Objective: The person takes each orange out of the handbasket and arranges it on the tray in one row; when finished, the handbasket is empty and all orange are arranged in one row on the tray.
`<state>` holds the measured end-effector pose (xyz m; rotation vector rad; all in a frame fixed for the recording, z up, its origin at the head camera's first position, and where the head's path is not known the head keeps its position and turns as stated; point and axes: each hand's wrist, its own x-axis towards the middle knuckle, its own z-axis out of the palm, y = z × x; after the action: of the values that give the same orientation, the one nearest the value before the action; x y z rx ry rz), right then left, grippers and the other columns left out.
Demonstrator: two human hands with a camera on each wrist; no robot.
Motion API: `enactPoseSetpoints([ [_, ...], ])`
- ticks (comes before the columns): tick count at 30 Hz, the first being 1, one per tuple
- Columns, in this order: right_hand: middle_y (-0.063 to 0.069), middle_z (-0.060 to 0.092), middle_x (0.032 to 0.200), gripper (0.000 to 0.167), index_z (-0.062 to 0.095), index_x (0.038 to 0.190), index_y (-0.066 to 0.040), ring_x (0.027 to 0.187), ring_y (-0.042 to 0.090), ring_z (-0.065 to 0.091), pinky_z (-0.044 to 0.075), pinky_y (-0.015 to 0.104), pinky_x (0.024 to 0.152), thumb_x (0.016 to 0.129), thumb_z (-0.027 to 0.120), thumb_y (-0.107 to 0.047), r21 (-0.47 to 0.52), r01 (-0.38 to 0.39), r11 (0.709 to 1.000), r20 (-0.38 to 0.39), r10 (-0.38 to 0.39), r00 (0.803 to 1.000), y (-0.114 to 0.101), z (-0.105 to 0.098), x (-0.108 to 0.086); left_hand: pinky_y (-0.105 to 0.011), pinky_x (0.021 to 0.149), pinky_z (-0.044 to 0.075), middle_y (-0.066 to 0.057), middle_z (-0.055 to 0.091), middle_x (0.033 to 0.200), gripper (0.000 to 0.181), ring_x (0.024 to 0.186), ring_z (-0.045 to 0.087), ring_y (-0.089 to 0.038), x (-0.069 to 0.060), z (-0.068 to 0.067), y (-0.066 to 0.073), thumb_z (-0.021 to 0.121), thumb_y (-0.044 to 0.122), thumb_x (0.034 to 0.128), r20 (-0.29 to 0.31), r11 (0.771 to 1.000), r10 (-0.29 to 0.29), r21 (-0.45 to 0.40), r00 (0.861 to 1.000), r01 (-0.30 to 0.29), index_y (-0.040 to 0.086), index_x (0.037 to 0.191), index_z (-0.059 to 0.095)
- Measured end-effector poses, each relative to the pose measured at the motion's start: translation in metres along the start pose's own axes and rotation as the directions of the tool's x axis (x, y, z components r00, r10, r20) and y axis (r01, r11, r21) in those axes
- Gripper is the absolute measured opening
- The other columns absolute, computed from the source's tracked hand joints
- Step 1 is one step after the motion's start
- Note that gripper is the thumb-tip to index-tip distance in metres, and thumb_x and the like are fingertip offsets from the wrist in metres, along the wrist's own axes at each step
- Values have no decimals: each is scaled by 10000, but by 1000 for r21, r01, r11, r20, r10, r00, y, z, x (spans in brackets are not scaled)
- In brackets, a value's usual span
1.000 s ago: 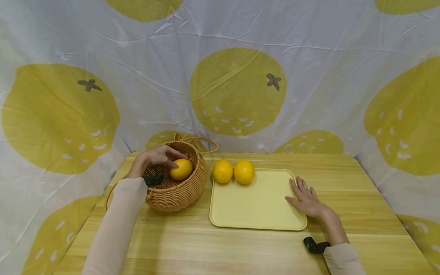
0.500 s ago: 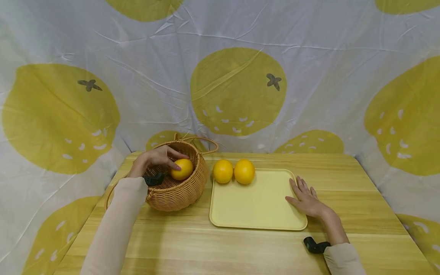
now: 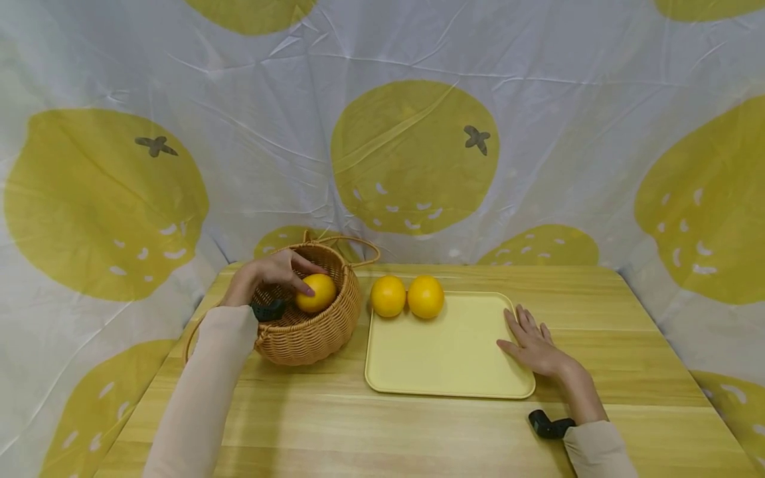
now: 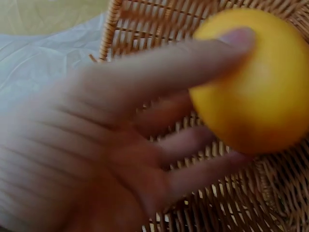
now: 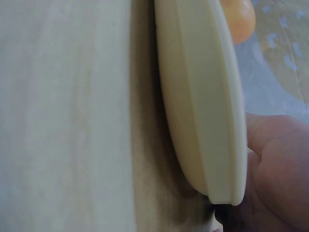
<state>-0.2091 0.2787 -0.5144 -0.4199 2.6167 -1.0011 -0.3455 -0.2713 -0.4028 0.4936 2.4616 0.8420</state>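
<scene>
Inside the wicker basket, my left hand pinches an orange. The left wrist view shows the thumb across the near side of the orange, with the other fingers reaching behind and under it. At the right edge of the pale yellow tray, my right hand rests with fingers spread and straight, the thumb over the rim. Two more oranges, one left and one right, sit side by side at the tray's back left corner.
A wooden table carries everything. The basket's looped handle sticks up at the back, near the lemon-print cloth that hangs behind and at both sides. The basket stands left of the tray with a narrow gap between.
Hardly anything differs. My left thumb has shifted slightly on the orange in the basket. The right hand, the tray and its two oranges stay in place.
</scene>
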Motion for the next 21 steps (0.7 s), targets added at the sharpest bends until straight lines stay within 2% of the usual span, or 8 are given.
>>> enactPoseSetpoints([
  [4,327,-195,1673,827,19,1636,57,1534,534,-218,-229,726,1152,1100,475,-379,3,-4,1000,5,4,1000,-1,1,-1,-261,678,389,-107,712,1132,627,713,361,-134,-2,-5,10,903,291,800,-7,999,-15,51,1000,15,168,1378,692],
  [6,329,-190,1673,825,22,1634,60,1535,534,-213,-226,726,1154,1101,473,-378,2,-3,1000,5,3,1000,-2,1,-1,-278,727,392,-122,658,1370,634,836,404,-153,-5,-8,14,904,305,796,-11,997,-13,76,1000,14,167,1378,693],
  [7,330,-186,1673,824,24,1633,62,1536,535,-210,-223,727,1155,1101,472,-379,1,-2,1000,5,2,1000,-3,1,0,-284,732,391,-141,652,1384,638,851,404,-170,-8,-9,17,905,301,794,-14,997,-9,79,1000,10,161,1378,692],
  [8,331,-184,1673,822,27,1633,64,1536,536,-208,-223,727,1156,1101,472,-377,1,-1,1000,4,1,1000,-4,0,0,-284,720,394,-156,685,1279,639,815,392,-195,-10,-11,19,904,297,794,-19,996,-3,87,1000,5,150,1378,690],
  [13,343,-176,1670,817,36,1630,73,1533,549,-199,-212,739,1149,1100,479,-363,-10,9,1000,-3,-9,1000,-6,-1,0,-270,841,536,-168,705,1309,626,1020,675,-275,-25,-19,28,898,236,810,-70,998,63,24,996,-61,87,1377,681],
  [14,342,-176,1671,816,36,1631,71,1534,549,-198,-209,741,1149,1100,479,-361,-14,9,1000,-3,-9,1000,-5,-1,1,-278,883,546,-161,708,1315,628,1116,688,-292,-29,-20,29,898,249,813,-92,997,72,25,993,-70,98,1382,679],
  [15,340,-178,1672,815,35,1632,69,1534,548,-198,-207,742,1150,1100,479,-360,-18,7,1000,-4,-7,1000,-5,-1,1,-290,943,546,-143,653,1424,635,1256,649,-305,-34,-22,31,898,263,815,-114,997,75,11,991,-74,117,1391,675],
  [21,335,-189,1671,816,25,1634,64,1534,544,-207,-215,736,1151,1103,472,-365,-13,-3,1000,1,3,1000,-4,-2,-1,-247,919,545,-119,642,1445,658,1257,656,-312,-61,-27,34,874,316,846,-265,995,61,-62,962,-80,177,1442,634],
])
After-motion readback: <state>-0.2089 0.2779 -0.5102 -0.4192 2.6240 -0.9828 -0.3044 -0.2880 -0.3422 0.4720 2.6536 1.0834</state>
